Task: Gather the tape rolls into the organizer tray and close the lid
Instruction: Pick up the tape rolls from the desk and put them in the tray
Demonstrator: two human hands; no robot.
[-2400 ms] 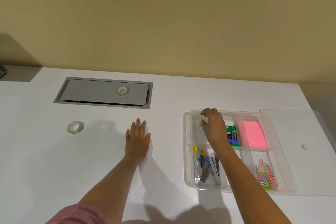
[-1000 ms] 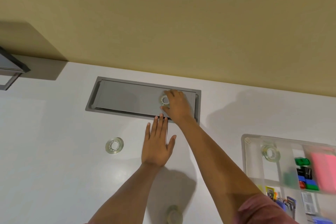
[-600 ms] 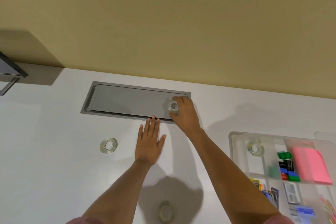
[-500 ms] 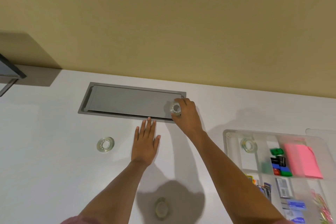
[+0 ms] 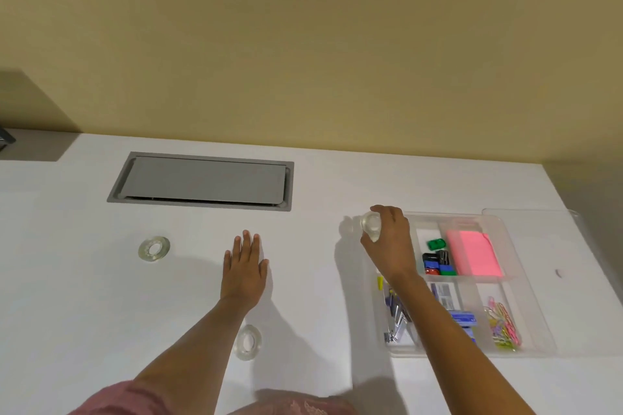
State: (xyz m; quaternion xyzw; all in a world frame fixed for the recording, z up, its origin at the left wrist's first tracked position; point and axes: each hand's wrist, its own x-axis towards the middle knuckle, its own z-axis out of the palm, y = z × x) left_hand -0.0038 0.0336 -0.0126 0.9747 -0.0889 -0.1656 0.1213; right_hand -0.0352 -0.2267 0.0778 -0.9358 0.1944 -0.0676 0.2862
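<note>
My right hand (image 5: 389, 244) grips a clear tape roll (image 5: 371, 224) at the far left corner of the clear organizer tray (image 5: 527, 283). The tray compartment under that hand is hidden. My left hand (image 5: 244, 271) lies flat and empty on the white table. A second tape roll (image 5: 154, 248) lies on the table to the left of it. A third tape roll (image 5: 248, 342) lies beside my left forearm, nearer to me. The tray's clear lid (image 5: 573, 246) lies flat to the right of the tray.
The tray holds a pink sticky-note pad (image 5: 472, 253), coloured binder clips (image 5: 436, 261), paper clips (image 5: 504, 325) and staplers (image 5: 396, 317). A grey cable hatch (image 5: 202, 180) is set into the table at the back. A dark object (image 5: 5, 138) sits at the far left edge.
My right hand lifted the tape roll off the grey hatch and carried it right to the tray's far left corner. My left hand stayed flat on the table.
</note>
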